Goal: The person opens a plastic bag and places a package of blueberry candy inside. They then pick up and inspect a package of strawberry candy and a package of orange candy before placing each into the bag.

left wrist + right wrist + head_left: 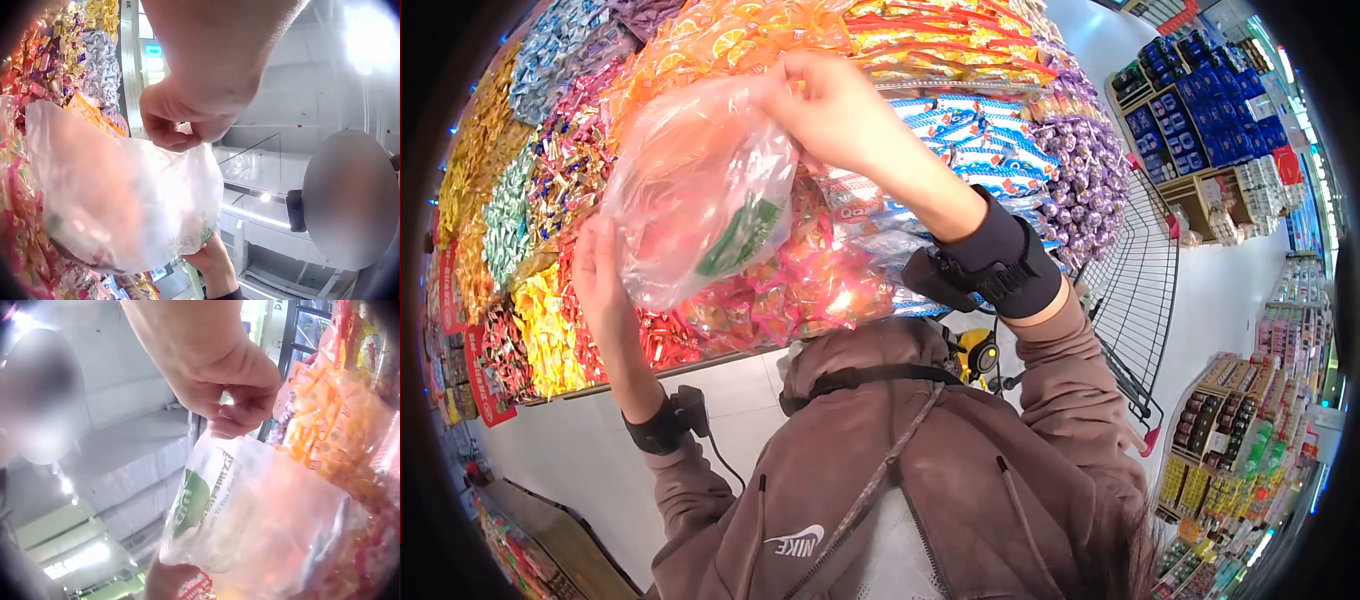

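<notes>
Wrapped sweets (700, 45) behind; your left hand (603, 275) and right hand (835, 110) pinch the plastic bag (700, 190), spread between them. Any filling: can't tell.

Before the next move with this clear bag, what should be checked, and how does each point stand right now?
1. Left hand grips the bag: ok, its fingers pinch the edge.
2. Right hand grips the bag: ok, it pinches the edge too.
3. Bag mouth fully parted: cannot tell.
4. Bag empty: cannot tell, wrapped sweets show through or around it.
5. Sleeves away from the bag: ok, both lie back behind the wrist straps.
6. Shopping cart in view: ok, on the right.
</notes>
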The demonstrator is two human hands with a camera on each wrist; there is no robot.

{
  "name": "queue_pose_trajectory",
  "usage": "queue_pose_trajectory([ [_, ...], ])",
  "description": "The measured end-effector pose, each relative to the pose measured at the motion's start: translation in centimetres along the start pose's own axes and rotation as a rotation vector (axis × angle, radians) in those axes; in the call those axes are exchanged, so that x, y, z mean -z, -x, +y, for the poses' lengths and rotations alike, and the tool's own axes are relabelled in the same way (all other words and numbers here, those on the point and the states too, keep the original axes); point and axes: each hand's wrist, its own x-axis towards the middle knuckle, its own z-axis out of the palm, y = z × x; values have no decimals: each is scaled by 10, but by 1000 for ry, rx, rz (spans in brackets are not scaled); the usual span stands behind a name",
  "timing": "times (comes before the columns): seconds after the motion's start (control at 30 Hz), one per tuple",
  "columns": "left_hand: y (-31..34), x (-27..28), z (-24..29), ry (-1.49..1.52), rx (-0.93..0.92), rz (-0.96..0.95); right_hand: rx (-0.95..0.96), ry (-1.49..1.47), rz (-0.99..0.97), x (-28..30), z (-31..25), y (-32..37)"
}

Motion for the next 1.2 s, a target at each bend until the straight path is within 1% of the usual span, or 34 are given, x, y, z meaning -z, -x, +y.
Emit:
queue_pose_trajectory([
  [0.03,-5,4,-5,-15,4,5,-67,43,-73,-2,11,-2],
  [0.1,-11,5,-19,-93,13,-52,-202,136,-210,-2,24,-6],
  [0.13,-12,5,-27,-104,22,-82,-189,133,-161,-3,30,-3],
  [0.17,-12,2,-32,-116,33,-109,-193,109,-162,-3,28,1],
  [0.23,-8,-5,-36,-92,36,-91,-202,53,-164,-3,25,6],
  [0.27,-6,-8,-35,-95,44,-70,-174,5,-180,-3,30,8],
  [0.3,-5,-9,-35,-96,51,-47,-170,24,-188,0,33,10],
  [0.33,-5,-3,-39,-85,46,-87,-166,45,-198,5,34,13],
  [0.37,-5,-4,-39,-108,13,-40,-163,64,-209,9,33,18],
  [0.4,-3,-6,-38,-133,-18,6,-192,185,-206,15,25,23],
  [0.43,-1,-8,-36,-159,-49,52,-190,130,-201,20,21,29],
  [0.5,9,-20,-21,-343,-238,239,-190,17,-188,29,17,42],
  [0.53,15,-25,-12,-434,-333,332,-187,19,-172,36,16,48],
  [0.6,25,-25,1,-646,-666,231,-176,25,-142,49,13,56],
  [0.63,30,-25,8,-751,-832,179,-202,37,-142,56,14,58],
  [0.67,33,-30,16,-849,-869,-4,-228,50,-143,64,16,60],
  [0.73,26,-50,23,-941,-847,-215,-259,72,-128,73,21,60],
  [0.8,15,-70,28,-1020,-697,-425,-231,48,-100,78,28,60],
  [0.83,10,-75,24,-1042,-678,-424,-216,35,-83,81,31,59],
  [0.87,6,-80,15,-1063,-659,-426,-242,65,-40,84,32,58],
  [0.97,-8,-87,-5,-1148,-575,-454,-159,82,51,107,50,48],
  [1.0,-12,-87,-10,-1180,-543,-465,-113,224,98,117,47,44],
  [1.03,-12,-87,-12,-1174,-541,-465,-121,230,153,130,53,39],
  [1.1,-13,-86,-14,-1164,-537,-467,-30,471,292,154,51,28],
  [1.17,-8,-81,-14,-1137,-594,-421,-4,500,395,177,52,19],
  [1.2,-5,-79,-13,-1123,-624,-399,51,681,407,189,51,14],
])
